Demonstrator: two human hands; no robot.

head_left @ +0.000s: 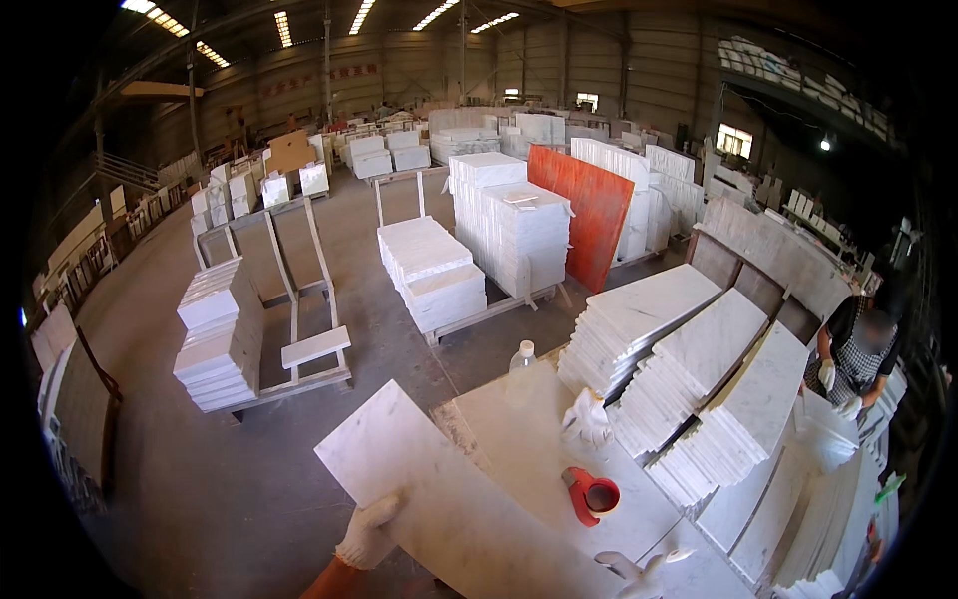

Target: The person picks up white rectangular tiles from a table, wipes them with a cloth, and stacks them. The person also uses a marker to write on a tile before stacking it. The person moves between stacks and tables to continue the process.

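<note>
The left hand [371,531], partly closed, grips a white slab [449,489].

The left hand [370,531] held 1 white slab [439,479], the right hand [647,575] beside it. A red tape dispenser [579,493] lay on the surface [511,424].

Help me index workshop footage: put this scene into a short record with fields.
Setting: large indoor stone workshop
Left hand: gloved hand, gripping the near left edge of a slab
Right hand: gloved hand, by the slab's right side; grip unclear
Slab: white, grey-veined slab, partly over the table
On table: red ring-shaped item, crumpled white glove or cloth
At table's far edge: clear bottle
Right: rows of white slabs
Beyond: orange-red panel beside white stacks
Other person: one, far right
</note>
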